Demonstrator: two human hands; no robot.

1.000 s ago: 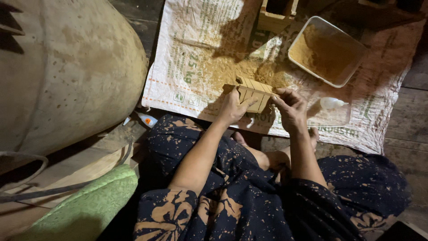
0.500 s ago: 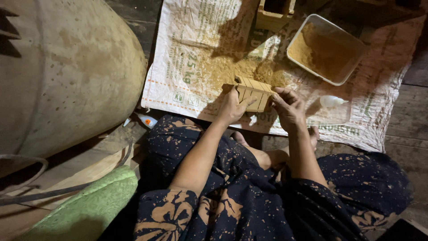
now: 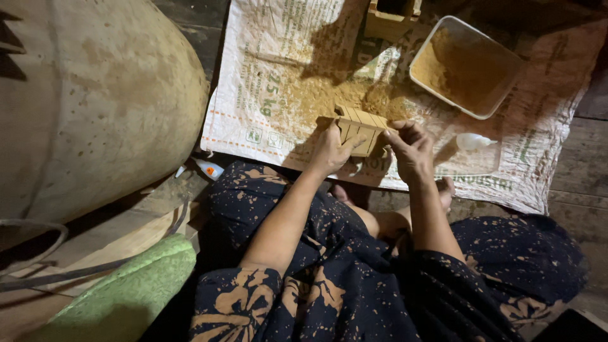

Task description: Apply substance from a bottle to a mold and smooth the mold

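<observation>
A small wooden slatted block (image 3: 360, 128) rests on a white woven sack (image 3: 272, 82) spread on the floor. My left hand (image 3: 329, 151) grips its left side. From the right, my right hand (image 3: 410, 147) holds the other end with fingertips on top. Yellow-brown powder (image 3: 316, 95) lies heaped on the sack just beyond the block.
A white rectangular tray (image 3: 465, 66) of the same powder sits at the far right. A wooden box (image 3: 389, 18) stands at the top edge. A small white plastic bottle (image 3: 474, 142) lies right of my hands. A big round beige vessel (image 3: 88, 101) fills the left; a green cloth (image 3: 126, 291) lies below.
</observation>
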